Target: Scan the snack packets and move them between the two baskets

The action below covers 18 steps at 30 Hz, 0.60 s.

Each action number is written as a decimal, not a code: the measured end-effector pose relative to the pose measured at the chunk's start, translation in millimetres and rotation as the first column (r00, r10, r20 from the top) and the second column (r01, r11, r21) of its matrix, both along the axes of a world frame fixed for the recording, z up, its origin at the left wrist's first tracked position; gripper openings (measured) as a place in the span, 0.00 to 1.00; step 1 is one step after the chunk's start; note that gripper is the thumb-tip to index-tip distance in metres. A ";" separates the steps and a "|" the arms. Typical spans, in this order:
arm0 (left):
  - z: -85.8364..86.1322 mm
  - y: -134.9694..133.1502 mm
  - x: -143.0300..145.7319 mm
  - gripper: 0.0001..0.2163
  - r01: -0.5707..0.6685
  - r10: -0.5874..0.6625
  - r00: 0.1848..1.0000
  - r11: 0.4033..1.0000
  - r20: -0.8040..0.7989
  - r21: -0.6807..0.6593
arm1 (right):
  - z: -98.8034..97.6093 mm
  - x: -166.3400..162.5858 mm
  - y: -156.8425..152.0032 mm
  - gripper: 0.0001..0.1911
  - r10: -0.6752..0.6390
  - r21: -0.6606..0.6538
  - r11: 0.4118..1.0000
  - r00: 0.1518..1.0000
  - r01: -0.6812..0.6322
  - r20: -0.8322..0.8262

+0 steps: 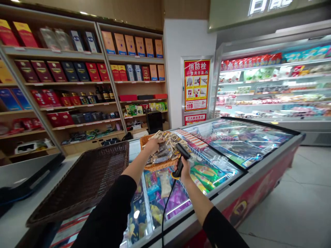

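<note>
Clearly legible on the wall is a red poster (196,84) headed 消防栓 使用方法, with 119 near its foot. The smaller sign under it is too blurred to read reliably.

Your left hand (152,144) lies on the packets (165,150) heaped in the wicker basket (155,167), which sits on the glass lid of the chest freezer (258,165). The fingers are bent down over the packets, but you cannot tell whether they grip one, and the packet print is unreadable.

Your right hand (184,171) is wrapped tight round the handle of a black barcode scanner (182,153), just beside that basket. Its cable (167,203) runs off the bottom edge.
</note>
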<state>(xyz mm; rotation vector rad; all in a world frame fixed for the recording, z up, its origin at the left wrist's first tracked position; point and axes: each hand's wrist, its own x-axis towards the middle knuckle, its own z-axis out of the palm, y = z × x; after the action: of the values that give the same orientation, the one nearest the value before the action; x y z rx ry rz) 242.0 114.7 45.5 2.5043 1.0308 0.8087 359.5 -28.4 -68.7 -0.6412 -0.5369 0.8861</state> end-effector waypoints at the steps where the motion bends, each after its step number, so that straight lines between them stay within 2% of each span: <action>1: -2.3 3.1 0.6 0.24 -0.009 0.011 0.999 0.999 0.034 -0.046 | -2.6 2.9 1.7 0.22 0.012 -0.020 1.000 1.000 -0.013 -0.024; 5: 0.1 6.2 -2.3 0.22 -0.032 0.048 0.986 0.994 0.162 -0.101 | -9.8 5.7 7.4 0.24 0.044 -0.028 0.999 0.996 -0.046 -0.080; 10: 6.4 -15.4 -12.3 0.22 -0.145 0.136 0.942 0.989 0.306 0.006 | -10.8 4.9 4.8 0.23 0.031 0.044 0.999 0.992 -0.025 -0.123; 14: -13.1 -50.8 -26.7 0.16 -0.214 0.130 0.901 0.963 0.414 0.162 | -6.9 -3.1 -10.3 0.21 -0.074 0.079 0.993 0.990 0.084 -0.119; 16: -28.7 -68.8 -33.1 0.12 -0.211 0.104 0.924 0.941 0.368 0.266 | -5.4 -10.6 -20.7 0.20 -0.080 0.081 0.993 0.992 0.088 -0.101; 18: -42.9 -82.7 -37.1 0.10 -0.169 0.079 0.966 0.914 0.248 0.369 | -6.0 -17.9 -31.1 0.19 -0.053 0.068 0.996 0.995 0.059 -0.090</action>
<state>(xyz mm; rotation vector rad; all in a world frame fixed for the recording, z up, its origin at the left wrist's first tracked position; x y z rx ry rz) 204.9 32.0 2.7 2.5894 1.0413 1.4297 341.6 -59.5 -74.6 -0.5484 -0.4669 0.8350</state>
